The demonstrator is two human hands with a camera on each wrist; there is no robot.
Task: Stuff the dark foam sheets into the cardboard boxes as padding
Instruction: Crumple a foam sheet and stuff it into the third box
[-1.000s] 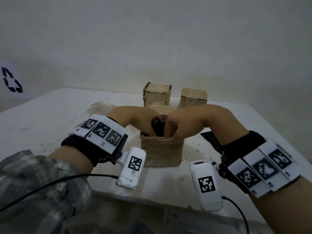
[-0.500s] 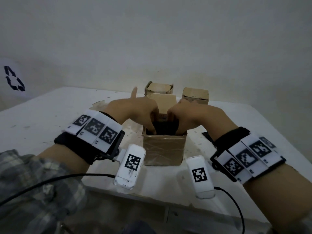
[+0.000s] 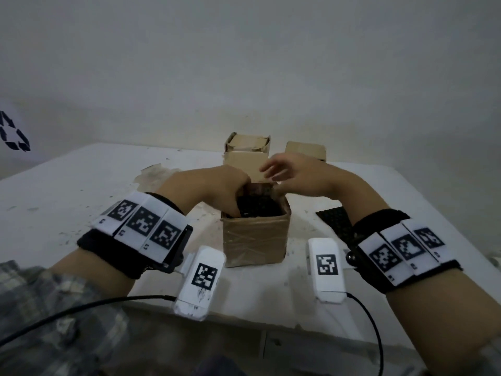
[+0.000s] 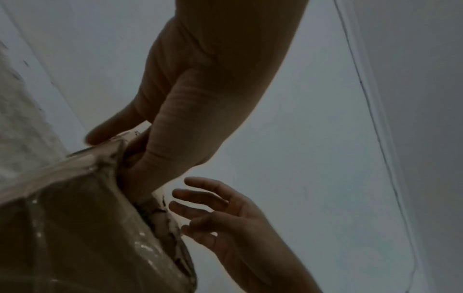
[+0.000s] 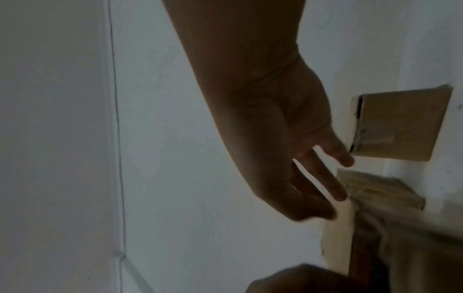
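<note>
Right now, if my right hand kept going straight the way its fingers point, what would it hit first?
Probably the raised brown cardboard flap at the back of the open taped cardboard box. The right hand is open, its fingers aimed left across the flap; whether they already touch it is unclear.

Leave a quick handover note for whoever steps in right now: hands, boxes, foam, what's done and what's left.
Left hand: fingers down inside the front cardboard box, on the dark foam sheet in it.
Right hand: open above the box's far rim, holding nothing.
Done: foam sits in the front box, its flap up.
Left: another foam sheet lies on the table to the right; two more boxes stand behind, contents not visible.
</note>
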